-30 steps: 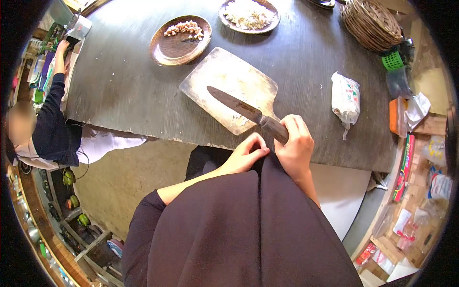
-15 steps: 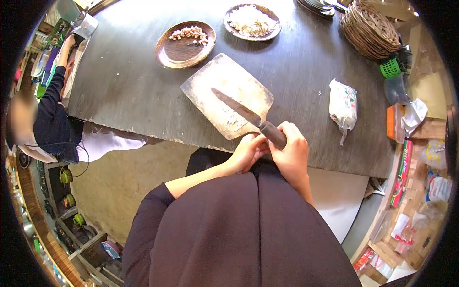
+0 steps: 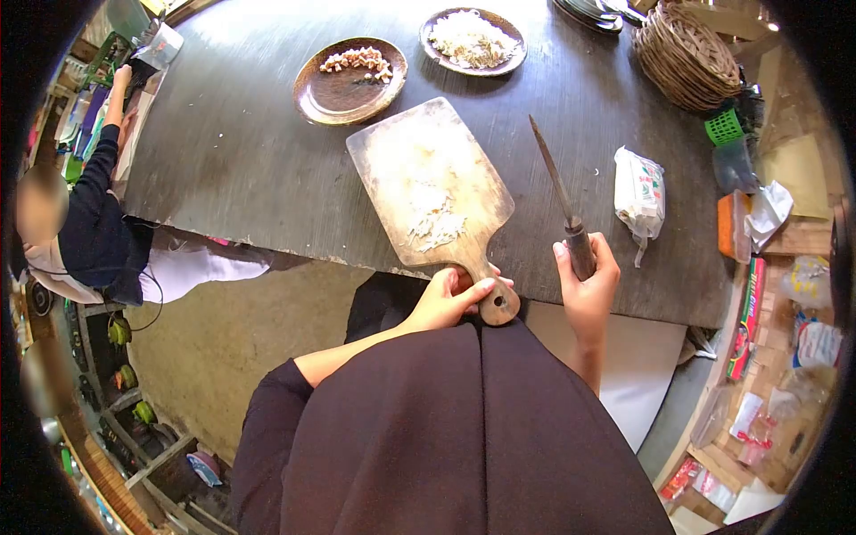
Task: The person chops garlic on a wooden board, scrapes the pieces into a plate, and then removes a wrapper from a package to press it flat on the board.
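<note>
My left hand grips the handle of a wooden cutting board near the table's front edge. Small pale chopped pieces lie on the board, mostly on its near half. To the right, my right hand is wrapped around the dark handle of a knife. The blade points up and away, apart from the board. Beyond the board stand a brown plate with small diced pieces and another plate heaped with pale shredded food.
A plastic-wrapped white packet lies on the dark table, right of the knife. Stacked woven baskets and dark plates are at the far right. Another person stands at the left, reaching toward a clear container.
My right hand has lifted the knife off the board and moved it right, blade now pointing up. The board has turned slightly, and my left hand now holds its handle.
</note>
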`<state>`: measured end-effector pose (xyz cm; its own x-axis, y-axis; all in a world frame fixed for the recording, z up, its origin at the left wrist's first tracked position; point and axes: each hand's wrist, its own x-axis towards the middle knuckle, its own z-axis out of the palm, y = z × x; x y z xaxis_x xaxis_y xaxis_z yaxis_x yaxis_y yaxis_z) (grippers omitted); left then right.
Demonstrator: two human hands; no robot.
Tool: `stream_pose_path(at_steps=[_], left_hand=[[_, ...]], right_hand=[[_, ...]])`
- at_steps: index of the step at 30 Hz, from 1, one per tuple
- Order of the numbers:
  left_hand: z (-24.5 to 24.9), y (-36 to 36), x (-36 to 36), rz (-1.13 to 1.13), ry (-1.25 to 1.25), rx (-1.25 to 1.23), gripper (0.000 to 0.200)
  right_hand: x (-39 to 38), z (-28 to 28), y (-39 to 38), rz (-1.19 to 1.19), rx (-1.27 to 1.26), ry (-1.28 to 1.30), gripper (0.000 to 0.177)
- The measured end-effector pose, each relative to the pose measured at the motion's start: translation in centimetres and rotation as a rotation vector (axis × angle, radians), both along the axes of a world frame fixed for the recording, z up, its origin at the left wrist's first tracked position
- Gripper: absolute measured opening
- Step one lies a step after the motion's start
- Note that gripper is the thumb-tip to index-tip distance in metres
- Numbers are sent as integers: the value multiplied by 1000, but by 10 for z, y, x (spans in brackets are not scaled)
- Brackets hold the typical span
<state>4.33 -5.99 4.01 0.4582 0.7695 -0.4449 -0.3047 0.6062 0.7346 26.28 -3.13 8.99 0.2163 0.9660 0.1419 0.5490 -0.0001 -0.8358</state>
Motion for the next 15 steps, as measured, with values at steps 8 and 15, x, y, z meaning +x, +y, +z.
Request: stream_pose_path(at_steps=[8,15], left_hand=[[38,43,-30,-21,-92,203,30],[33,105,-75,0,-38,287,28]], right_hand=[[2,-3,-1,-74,16,-11,28],[-12,11,-10,-128,-16,2,28]])
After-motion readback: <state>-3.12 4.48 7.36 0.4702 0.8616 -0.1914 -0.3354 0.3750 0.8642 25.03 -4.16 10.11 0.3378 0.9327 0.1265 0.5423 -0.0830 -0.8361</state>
